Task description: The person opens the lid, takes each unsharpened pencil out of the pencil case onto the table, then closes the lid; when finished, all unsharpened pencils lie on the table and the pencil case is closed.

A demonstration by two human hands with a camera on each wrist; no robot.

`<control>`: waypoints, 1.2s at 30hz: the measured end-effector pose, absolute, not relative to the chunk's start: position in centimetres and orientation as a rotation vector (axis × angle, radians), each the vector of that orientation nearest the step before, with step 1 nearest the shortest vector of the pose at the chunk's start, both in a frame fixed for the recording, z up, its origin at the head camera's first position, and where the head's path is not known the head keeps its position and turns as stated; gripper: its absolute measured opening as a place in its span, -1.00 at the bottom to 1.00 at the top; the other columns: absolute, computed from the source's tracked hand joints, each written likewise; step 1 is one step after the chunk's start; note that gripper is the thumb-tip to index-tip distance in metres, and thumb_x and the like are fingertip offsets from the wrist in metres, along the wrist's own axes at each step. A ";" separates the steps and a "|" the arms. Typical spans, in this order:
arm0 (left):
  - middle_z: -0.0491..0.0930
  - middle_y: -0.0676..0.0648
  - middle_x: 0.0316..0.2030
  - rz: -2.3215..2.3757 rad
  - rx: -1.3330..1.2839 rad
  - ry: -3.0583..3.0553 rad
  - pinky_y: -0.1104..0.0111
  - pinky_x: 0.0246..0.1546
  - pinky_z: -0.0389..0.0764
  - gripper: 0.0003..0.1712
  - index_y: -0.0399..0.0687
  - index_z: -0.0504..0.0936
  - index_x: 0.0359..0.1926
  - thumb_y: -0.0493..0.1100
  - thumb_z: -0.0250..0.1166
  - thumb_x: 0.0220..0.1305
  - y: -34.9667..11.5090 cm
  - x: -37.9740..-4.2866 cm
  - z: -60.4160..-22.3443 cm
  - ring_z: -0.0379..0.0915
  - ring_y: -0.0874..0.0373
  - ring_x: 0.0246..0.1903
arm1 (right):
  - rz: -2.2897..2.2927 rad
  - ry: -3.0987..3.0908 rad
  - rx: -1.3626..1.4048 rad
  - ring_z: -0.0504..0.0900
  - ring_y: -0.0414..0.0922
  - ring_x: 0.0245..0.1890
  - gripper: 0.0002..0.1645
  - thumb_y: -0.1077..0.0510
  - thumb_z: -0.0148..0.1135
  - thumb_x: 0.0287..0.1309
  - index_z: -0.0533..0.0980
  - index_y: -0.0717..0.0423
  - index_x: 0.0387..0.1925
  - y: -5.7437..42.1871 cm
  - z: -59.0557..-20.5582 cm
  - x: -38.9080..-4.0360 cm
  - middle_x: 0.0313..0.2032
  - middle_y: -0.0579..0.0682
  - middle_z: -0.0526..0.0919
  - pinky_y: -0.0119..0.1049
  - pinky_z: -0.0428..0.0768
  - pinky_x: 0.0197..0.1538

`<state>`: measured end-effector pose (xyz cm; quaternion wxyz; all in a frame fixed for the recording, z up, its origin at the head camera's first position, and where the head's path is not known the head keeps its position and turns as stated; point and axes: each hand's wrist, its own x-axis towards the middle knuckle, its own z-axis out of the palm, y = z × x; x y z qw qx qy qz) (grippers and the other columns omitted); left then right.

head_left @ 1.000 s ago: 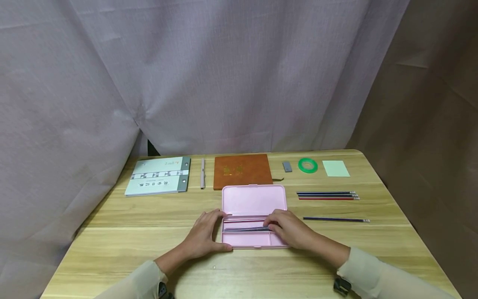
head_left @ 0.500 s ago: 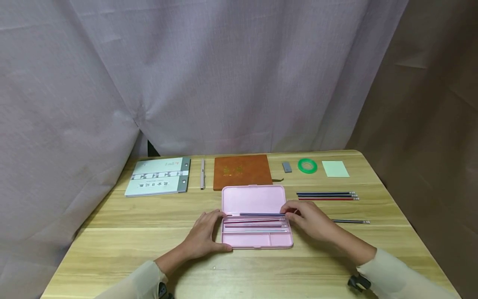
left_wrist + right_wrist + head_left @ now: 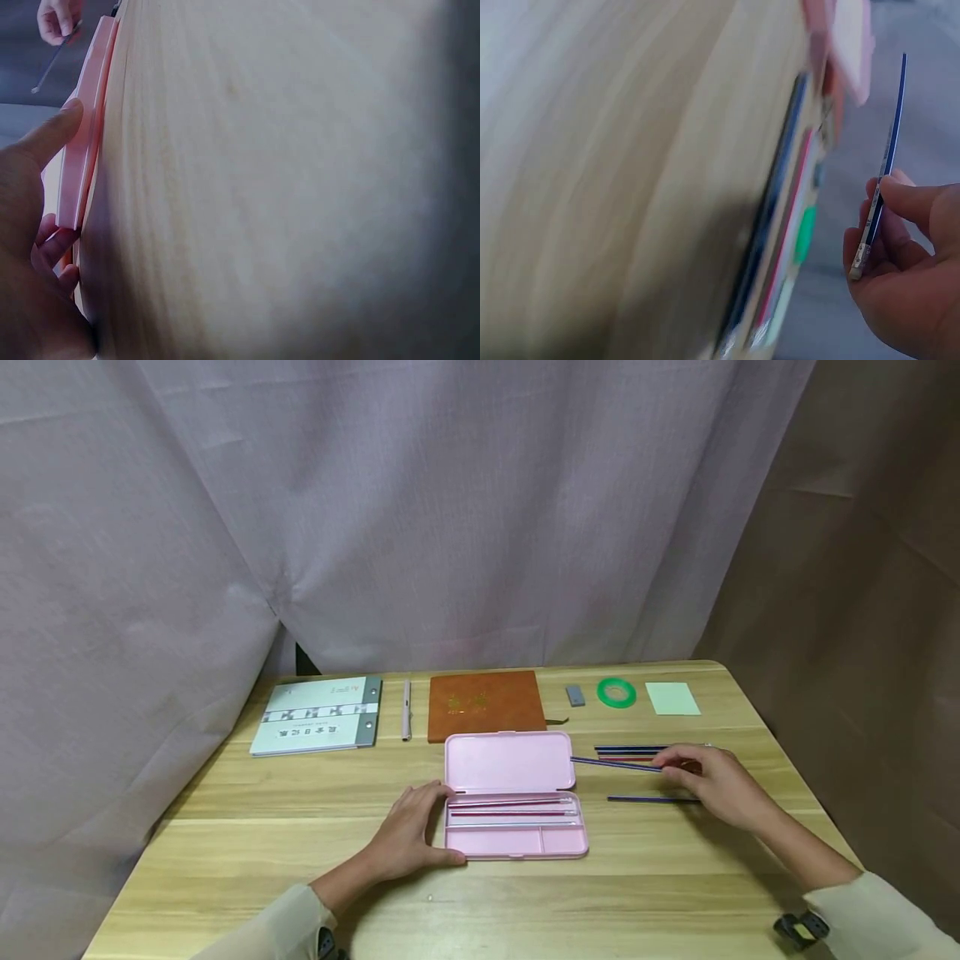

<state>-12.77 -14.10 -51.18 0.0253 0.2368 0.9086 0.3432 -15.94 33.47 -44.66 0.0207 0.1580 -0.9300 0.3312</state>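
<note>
The left hand is clasping the pink case by its left end, while the right hand is pinching a blue pencil above the counter, where holding it level should be keeping it clear of the loose pencils beneath.

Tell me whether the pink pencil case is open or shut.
Open. The pink pencil case has its lid laid back away from the person, exposing the pencils inside and the compartments.

Dk blue pencil, held tilted, R of pink case; case open, prob. 3 pencils inside.
</note>
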 end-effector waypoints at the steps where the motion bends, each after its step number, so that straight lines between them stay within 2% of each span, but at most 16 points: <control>1: 0.43 -0.11 0.36 1.058 0.733 2.811 -0.27 0.50 0.03 0.06 -0.01 0.44 0.28 0.35 0.64 -0.17 -14.1 -12.8 -51.2 0.25 -0.14 0.43 | 1.008 -2.889 0.466 0.63 -0.25 -0.22 -0.84 0.27 0.35 0.31 0.70 -0.04 -0.14 34.2 -44.9 -16.0 -0.12 -0.02 0.76 -0.45 0.59 -0.22; 3: 0.44 -0.11 0.36 1.054 0.734 2.814 -0.26 0.50 0.03 0.05 -0.01 0.44 0.28 0.34 0.64 -0.17 -14.1 -12.8 -51.3 0.25 -0.14 0.43 | 0.963 -2.903 0.424 0.61 -0.28 -0.21 -0.85 0.26 0.35 0.31 0.71 -0.03 -0.16 35.4 -45.5 -16.3 -0.12 0.00 0.76 -0.48 0.57 -0.22; 15: 0.42 -0.09 0.37 1.036 0.730 2.819 -0.23 0.52 0.02 0.06 0.02 0.43 0.30 0.32 0.64 -0.17 -14.0 -12.8 -51.3 0.24 -0.11 0.44 | 0.839 -2.976 0.348 0.64 -0.11 -0.14 -0.86 0.32 0.40 0.23 0.72 0.04 -0.22 38.5 -47.6 -18.1 -0.17 0.04 0.77 -0.40 0.57 -0.17; 18: 0.43 -0.10 0.37 1.044 0.732 2.822 -0.24 0.52 0.02 0.06 0.00 0.43 0.30 0.32 0.65 -0.17 -14.0 -12.8 -51.3 0.24 -0.12 0.44 | 0.820 -2.973 0.353 0.64 -0.04 -0.14 -0.86 0.33 0.42 0.20 0.72 0.05 -0.25 38.5 -47.9 -18.5 -0.20 0.04 0.77 -0.27 0.59 -0.13; 24: 0.43 -0.15 0.37 1.053 0.750 2.827 -0.28 0.49 0.04 0.06 -0.04 0.44 0.29 0.34 0.63 -0.16 -14.1 -12.8 -51.4 0.26 -0.16 0.43 | 0.798 -2.957 0.349 0.67 0.16 -0.09 -0.86 0.36 0.42 0.18 0.71 0.09 -0.26 38.4 -48.3 -19.2 -0.21 0.10 0.77 0.14 0.59 -0.01; 27: 0.42 -0.15 0.38 1.054 0.744 2.820 -0.28 0.50 0.03 0.07 -0.05 0.44 0.30 0.35 0.63 -0.15 -14.1 -12.7 -51.3 0.25 -0.16 0.43 | 0.802 -2.939 0.345 0.68 0.23 -0.07 -0.86 0.36 0.42 0.17 0.71 0.13 -0.24 38.4 -48.4 -19.3 -0.20 0.13 0.77 0.23 0.58 0.01; 33: 0.42 -0.15 0.38 1.051 0.729 2.810 -0.25 0.52 0.01 0.08 -0.06 0.44 0.30 0.35 0.63 -0.15 -14.1 -12.8 -51.2 0.24 -0.15 0.44 | 0.828 -2.931 0.321 0.67 0.25 -0.05 -0.86 0.34 0.44 0.17 0.72 0.12 -0.22 38.2 -48.3 -19.3 -0.19 0.14 0.77 0.23 0.58 0.02; 36: 0.42 -0.15 0.38 1.051 0.727 2.809 -0.25 0.51 0.01 0.08 -0.06 0.43 0.31 0.34 0.64 -0.16 -14.1 -12.8 -51.2 0.24 -0.15 0.44 | 0.832 -2.929 0.313 0.68 0.19 -0.05 -0.86 0.28 0.46 0.18 0.73 0.08 -0.21 37.9 -48.0 -19.1 -0.18 0.10 0.78 0.12 0.60 0.02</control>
